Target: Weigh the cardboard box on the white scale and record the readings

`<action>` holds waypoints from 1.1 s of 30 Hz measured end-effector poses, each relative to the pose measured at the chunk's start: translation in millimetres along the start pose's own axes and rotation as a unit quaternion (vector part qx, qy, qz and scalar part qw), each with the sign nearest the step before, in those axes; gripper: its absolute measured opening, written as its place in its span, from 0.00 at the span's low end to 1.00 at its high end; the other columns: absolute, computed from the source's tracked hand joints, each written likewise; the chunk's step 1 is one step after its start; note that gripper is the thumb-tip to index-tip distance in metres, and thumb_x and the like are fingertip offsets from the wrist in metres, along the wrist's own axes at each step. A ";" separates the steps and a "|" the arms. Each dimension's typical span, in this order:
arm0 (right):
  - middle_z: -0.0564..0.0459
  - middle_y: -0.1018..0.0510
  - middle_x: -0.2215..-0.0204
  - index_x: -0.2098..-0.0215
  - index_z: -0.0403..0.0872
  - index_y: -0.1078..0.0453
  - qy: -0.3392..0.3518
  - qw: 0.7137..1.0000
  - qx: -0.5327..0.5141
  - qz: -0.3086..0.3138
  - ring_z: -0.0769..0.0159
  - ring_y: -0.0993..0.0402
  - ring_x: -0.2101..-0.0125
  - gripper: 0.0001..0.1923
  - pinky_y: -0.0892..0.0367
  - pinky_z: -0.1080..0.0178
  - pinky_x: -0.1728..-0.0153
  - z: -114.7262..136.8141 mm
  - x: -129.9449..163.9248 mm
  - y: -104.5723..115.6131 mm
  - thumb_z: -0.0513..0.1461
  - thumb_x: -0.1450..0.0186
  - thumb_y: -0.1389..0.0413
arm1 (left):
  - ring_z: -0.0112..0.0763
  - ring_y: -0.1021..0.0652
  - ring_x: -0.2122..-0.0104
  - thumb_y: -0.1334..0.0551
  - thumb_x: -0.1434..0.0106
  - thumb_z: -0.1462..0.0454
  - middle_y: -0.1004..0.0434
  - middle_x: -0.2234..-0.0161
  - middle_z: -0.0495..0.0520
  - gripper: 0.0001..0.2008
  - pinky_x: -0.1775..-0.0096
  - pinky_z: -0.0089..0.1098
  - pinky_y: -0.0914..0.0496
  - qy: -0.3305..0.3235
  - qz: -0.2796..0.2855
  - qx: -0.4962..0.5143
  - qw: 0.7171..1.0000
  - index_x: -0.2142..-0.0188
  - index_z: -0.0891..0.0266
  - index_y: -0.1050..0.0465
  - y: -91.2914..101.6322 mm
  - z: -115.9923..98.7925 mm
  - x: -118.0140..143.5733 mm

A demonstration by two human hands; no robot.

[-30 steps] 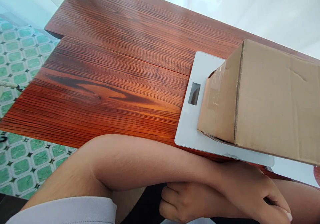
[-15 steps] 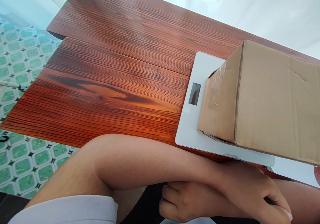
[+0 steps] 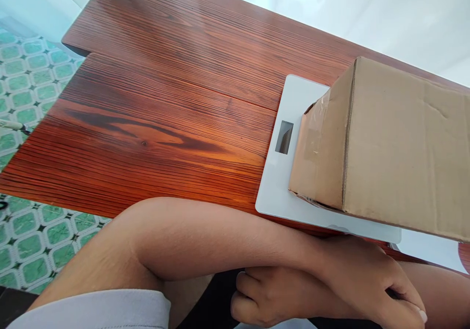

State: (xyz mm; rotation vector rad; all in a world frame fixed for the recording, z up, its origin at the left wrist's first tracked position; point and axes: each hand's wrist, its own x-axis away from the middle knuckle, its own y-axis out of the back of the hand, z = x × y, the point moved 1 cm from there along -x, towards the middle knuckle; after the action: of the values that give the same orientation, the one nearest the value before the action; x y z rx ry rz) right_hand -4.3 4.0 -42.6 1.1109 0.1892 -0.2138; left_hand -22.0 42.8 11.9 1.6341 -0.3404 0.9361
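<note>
My forearms are crossed at the table's front edge, left over right. My left hand (image 3: 370,282) lies across my right forearm with its fingers bent inward, and a small dark gap shows by the thumb; I see nothing held in it. Beneath my left forearm, my right hand (image 3: 260,294) is curled into a loose fist, its palm hidden and nothing visible in it. Just beyond my left hand is a flat white digital scale (image 3: 271,184) with a grey display window (image 3: 284,137). A brown taped cardboard box (image 3: 400,148) rests on the scale, covering most of it.
The reddish-brown wooden table (image 3: 176,104) has a stepped left end. A white sheet-like item (image 3: 429,250) lies under the box's overhang at the front right. Green patterned floor tiles (image 3: 29,79) show on the left, and pale curtain-like fabric (image 3: 389,15) hangs behind.
The camera view has shifted very slightly. My hands, the box and the scale keep the same places relative to each other.
</note>
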 end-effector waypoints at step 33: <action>0.61 0.26 0.76 0.65 0.54 0.29 0.059 0.994 -0.088 -0.025 0.70 0.29 0.76 0.04 0.26 0.72 0.75 -34.2 -8.0 -10.4 0.37 0.32 0.40 | 0.40 0.56 0.79 0.64 0.34 0.58 0.86 0.74 0.46 0.16 0.68 0.42 0.54 -0.038 0.085 -0.022 0.995 0.77 0.57 0.68 -16.1 16.1 -10.7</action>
State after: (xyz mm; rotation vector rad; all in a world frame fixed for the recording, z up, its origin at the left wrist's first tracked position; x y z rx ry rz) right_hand -16.3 31.0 -64.3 0.9440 0.3355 -0.1729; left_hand -11.9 30.0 -7.2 1.6213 -0.5553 0.9881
